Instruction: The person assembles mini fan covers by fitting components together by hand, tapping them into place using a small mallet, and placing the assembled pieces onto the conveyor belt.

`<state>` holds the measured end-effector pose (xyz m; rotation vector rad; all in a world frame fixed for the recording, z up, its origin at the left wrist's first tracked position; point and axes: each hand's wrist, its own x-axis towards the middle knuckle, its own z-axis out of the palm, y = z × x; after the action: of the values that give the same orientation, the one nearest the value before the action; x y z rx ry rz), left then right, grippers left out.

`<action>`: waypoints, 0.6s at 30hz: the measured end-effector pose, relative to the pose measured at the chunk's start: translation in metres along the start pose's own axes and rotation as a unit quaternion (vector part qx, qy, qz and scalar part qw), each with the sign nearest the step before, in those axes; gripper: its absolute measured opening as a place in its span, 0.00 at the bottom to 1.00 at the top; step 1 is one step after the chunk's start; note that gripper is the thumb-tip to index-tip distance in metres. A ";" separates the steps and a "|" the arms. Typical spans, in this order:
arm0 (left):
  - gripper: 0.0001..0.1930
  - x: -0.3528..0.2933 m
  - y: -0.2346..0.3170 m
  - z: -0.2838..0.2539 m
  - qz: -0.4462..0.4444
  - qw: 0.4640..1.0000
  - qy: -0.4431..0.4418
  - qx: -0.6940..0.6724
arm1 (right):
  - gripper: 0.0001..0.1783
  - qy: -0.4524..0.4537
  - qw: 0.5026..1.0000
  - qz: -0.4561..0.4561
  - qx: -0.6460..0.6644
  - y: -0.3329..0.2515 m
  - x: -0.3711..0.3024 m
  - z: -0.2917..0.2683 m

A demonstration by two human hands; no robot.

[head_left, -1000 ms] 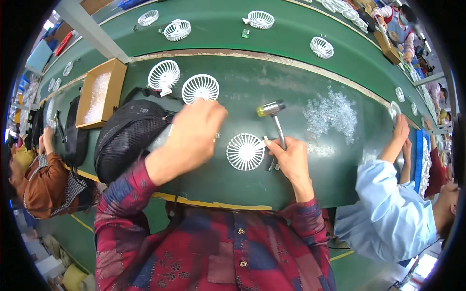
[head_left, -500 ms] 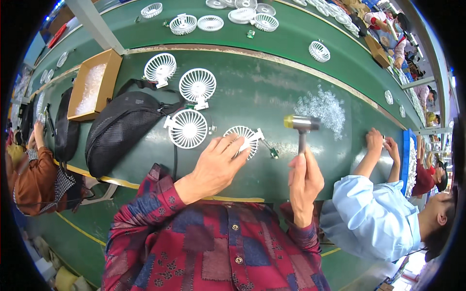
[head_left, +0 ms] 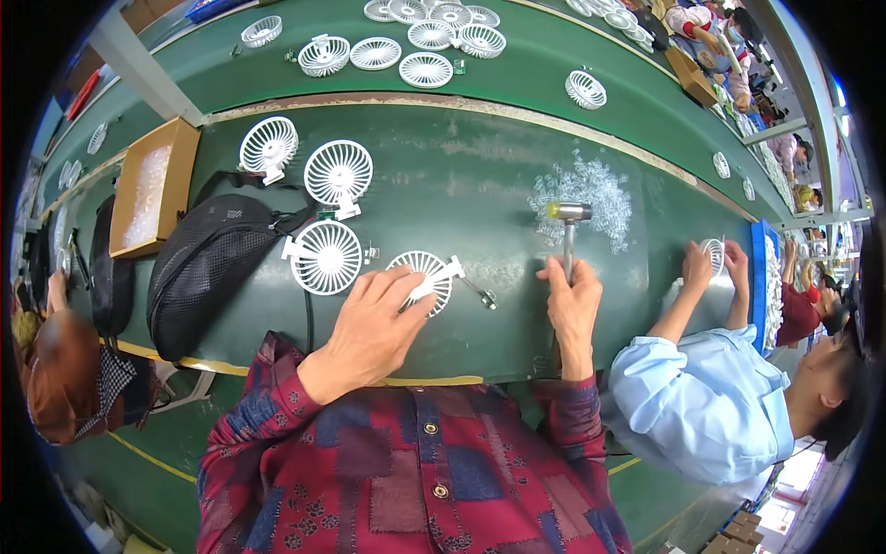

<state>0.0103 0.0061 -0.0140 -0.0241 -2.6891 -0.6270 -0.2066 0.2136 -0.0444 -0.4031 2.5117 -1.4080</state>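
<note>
My right hand [head_left: 574, 305] is closed round the handle of a small mallet [head_left: 568, 212], whose head has a yellow face on one end. The head is held to the right of a round white fan guard [head_left: 441, 297] with curved ribs. On that guard's left side lies my left hand [head_left: 374, 319], its fingers over the rim and reaching the middle, holding it against the green table. A thin lead runs from the guard's white arm to a small circuit board [head_left: 487, 300]. Up and left of it lie a second fan guard [head_left: 326, 258], a third fan guard [head_left: 338, 164] and another fan guard [head_left: 269, 148].
Small clear plastic pieces [head_left: 595, 198] are heaped beyond the mallet. A black mesh bag [head_left: 217, 263] and a cardboard box [head_left: 175, 198] stand at left. More guards [head_left: 376, 54] sit on the far green belt. Close at right, a co-worker in light blue [head_left: 701, 397] handles a white part.
The mallet has gone down, away from the camera, with my right hand. My left hand stays on the fan guard. The whole view has shifted slightly, and the co-worker now holds up a round white part.
</note>
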 end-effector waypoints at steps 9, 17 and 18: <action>0.20 0.005 0.002 -0.010 -0.039 0.999 0.028 -0.024 | 0.12 0.049 0.976 -0.123 -0.176 -0.012 0.024 0.011; 0.24 0.017 0.002 -0.011 -0.059 0.998 0.005 0.023 | 0.10 0.077 0.953 -0.160 -0.245 -0.019 0.024 0.014; 0.27 0.020 0.003 -0.011 -0.073 0.996 -0.002 0.042 | 0.09 0.085 0.958 -0.167 -0.216 -0.020 0.024 0.014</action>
<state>-0.0039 0.0026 0.0038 0.1939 -2.7368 -0.5556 -0.2222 0.1841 -0.0357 -0.8540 3.0051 -1.0084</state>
